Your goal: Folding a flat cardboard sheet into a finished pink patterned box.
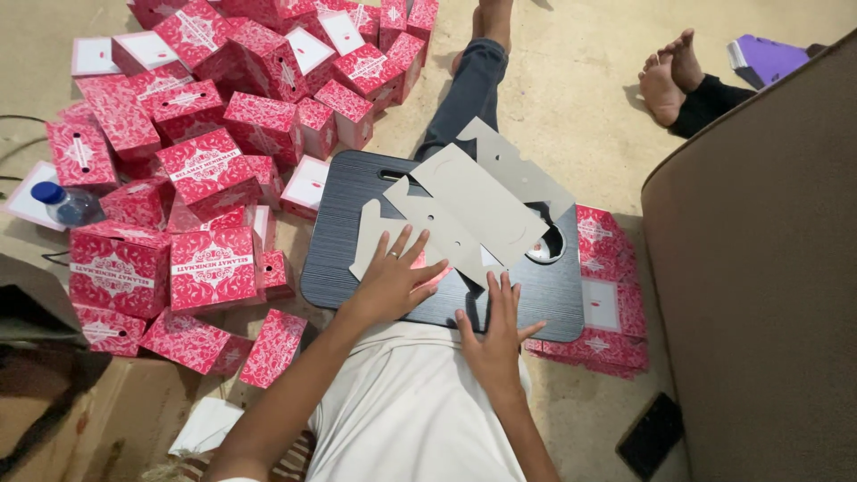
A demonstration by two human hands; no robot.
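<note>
A flat grey cardboard box blank lies unfolded, plain side up, on a black lap tray. My left hand presses flat on the blank's near left flap, fingers spread, with a ring on one finger. My right hand rests palm down on the tray's near edge, fingertips touching the blank's lower edge. Neither hand grips anything. A bit of red printed side shows under my left fingers.
A heap of assembled red-and-white boxes fills the floor at left. A stack of flat red blanks lies under the tray's right side. Another person's bare feet are far right, a brown sofa right, a water bottle left, a dark phone.
</note>
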